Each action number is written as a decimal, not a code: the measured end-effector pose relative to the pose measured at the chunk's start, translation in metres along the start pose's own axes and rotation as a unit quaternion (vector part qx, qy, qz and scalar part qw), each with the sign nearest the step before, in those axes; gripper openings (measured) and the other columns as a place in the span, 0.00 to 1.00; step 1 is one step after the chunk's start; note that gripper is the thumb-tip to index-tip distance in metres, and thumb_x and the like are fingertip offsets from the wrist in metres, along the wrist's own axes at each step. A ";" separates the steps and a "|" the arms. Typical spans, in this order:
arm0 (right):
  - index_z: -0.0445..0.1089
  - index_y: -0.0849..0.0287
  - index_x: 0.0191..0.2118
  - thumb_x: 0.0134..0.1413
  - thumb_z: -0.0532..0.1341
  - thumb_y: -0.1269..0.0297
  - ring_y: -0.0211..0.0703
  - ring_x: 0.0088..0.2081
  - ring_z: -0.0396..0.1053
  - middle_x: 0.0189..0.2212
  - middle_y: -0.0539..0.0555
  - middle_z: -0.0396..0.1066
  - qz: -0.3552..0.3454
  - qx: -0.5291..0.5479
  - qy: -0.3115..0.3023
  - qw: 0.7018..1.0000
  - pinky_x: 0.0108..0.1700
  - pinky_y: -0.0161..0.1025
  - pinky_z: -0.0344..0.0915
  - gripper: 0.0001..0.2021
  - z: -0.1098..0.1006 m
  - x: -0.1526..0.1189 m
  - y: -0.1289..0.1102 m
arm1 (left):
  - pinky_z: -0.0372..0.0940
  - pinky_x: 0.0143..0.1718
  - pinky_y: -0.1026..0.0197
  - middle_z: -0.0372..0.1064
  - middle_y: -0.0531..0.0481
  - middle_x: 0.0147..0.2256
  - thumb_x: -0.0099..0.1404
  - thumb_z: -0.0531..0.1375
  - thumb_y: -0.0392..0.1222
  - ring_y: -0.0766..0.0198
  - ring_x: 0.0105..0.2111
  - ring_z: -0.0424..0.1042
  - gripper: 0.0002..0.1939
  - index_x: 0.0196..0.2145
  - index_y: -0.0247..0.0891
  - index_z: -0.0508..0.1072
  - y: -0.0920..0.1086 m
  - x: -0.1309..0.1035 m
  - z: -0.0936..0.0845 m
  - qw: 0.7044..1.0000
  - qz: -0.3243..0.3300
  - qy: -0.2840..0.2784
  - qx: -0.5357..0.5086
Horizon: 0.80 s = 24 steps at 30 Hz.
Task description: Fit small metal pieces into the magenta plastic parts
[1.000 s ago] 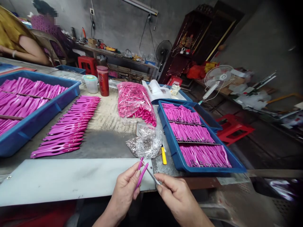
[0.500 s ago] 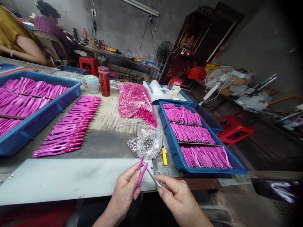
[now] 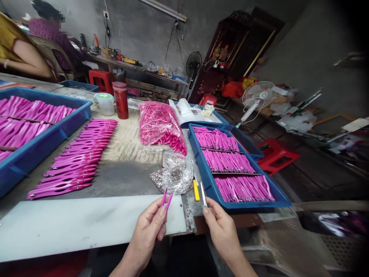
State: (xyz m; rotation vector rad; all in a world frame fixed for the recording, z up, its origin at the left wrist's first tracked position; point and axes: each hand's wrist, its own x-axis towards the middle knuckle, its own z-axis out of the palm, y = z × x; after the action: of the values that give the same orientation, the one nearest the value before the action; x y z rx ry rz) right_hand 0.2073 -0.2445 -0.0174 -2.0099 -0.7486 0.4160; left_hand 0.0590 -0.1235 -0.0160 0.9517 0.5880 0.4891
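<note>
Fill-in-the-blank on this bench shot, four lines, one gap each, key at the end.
1. The left hand holds a pink item, while the slim pointed tool is in the ____ hand.
2. The pink items inside the tray on the right side of the picture lie in ____ rows.
3. The loose tool lying beside that tray has a ____ handle.
4. The body of the tumbler next to the lidded tub is ____ in colour.

Missing words: right; three; yellow; red.

Your grey table (image 3: 123,179) carries a white board (image 3: 80,229), two blue trays (image 3: 206,180), a row of pink pieces (image 3: 75,154), a plastic bag (image 3: 161,125), a yellow-handled tool (image 3: 196,191) and a red tumbler (image 3: 120,103).
</note>
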 end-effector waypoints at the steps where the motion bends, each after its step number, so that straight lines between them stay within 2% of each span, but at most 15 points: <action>1: 0.65 0.66 0.45 0.51 0.51 0.54 0.43 0.32 0.69 0.30 0.57 0.72 -0.003 -0.016 0.008 1.000 0.34 0.34 0.65 0.21 0.001 0.002 0.003 | 0.43 0.17 0.70 0.49 0.59 0.19 0.54 0.58 0.53 0.77 0.15 0.47 0.26 0.47 0.35 0.65 0.000 0.000 0.000 1.000 0.000 0.001 0.007; 4: 0.65 0.67 0.45 0.51 0.50 0.54 0.44 0.29 0.69 0.26 0.56 0.72 -0.011 -0.094 0.028 0.995 0.32 0.35 0.65 0.22 0.001 0.006 0.008 | 0.43 0.15 0.69 0.48 0.60 0.17 0.51 0.59 0.55 0.76 0.15 0.45 0.29 0.46 0.33 0.66 -0.002 0.002 -0.001 0.999 0.004 0.012 0.043; 7: 0.64 0.69 0.46 0.51 0.47 0.56 0.46 0.29 0.70 0.26 0.57 0.72 -0.016 -0.182 0.030 0.983 0.31 0.36 0.64 0.23 0.001 0.010 0.009 | 0.46 0.15 0.69 0.48 0.59 0.16 0.53 0.57 0.54 0.74 0.15 0.47 0.26 0.44 0.33 0.68 -0.006 0.003 -0.003 0.994 0.033 0.028 0.098; 11: 0.63 0.68 0.47 0.52 0.44 0.58 0.46 0.31 0.71 0.29 0.58 0.73 -0.025 -0.254 0.030 0.966 0.31 0.37 0.64 0.23 0.001 0.014 0.009 | 0.56 0.22 0.68 0.60 0.54 0.20 0.56 0.57 0.49 0.68 0.21 0.58 0.20 0.43 0.35 0.70 -0.008 0.002 -0.004 0.984 0.081 0.040 0.152; 14: 0.62 0.67 0.48 0.53 0.43 0.61 0.47 0.31 0.71 0.29 0.58 0.73 -0.035 -0.300 0.030 0.953 0.31 0.37 0.65 0.23 0.003 0.017 0.011 | 0.60 0.31 0.66 0.66 0.50 0.25 0.55 0.57 0.46 0.63 0.29 0.63 0.16 0.40 0.37 0.72 -0.005 0.001 -0.003 0.975 0.119 0.051 0.182; 19: 0.62 0.68 0.48 0.53 0.44 0.63 0.49 0.33 0.72 0.31 0.60 0.73 -0.043 -0.351 0.030 0.935 0.32 0.39 0.65 0.21 0.005 0.020 0.014 | 0.60 0.35 0.66 0.70 0.48 0.32 0.55 0.59 0.42 0.59 0.35 0.66 0.13 0.39 0.41 0.74 0.001 0.000 0.000 0.961 0.153 0.074 0.220; 24: 0.61 0.69 0.48 0.52 0.46 0.64 0.46 0.32 0.71 0.31 0.59 0.72 -0.063 -0.342 0.030 0.937 0.34 0.39 0.65 0.20 0.008 0.019 0.015 | 0.61 0.36 0.65 0.70 0.48 0.30 0.54 0.59 0.42 0.58 0.35 0.66 0.13 0.39 0.41 0.74 0.000 0.001 -0.001 0.954 0.168 0.076 0.237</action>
State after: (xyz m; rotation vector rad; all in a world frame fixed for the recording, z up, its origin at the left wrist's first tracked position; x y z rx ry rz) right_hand 0.2227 -0.2326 -0.0342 -2.5787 -1.0805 0.0012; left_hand 0.0588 -0.1224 -0.0163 1.4945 0.7025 0.7500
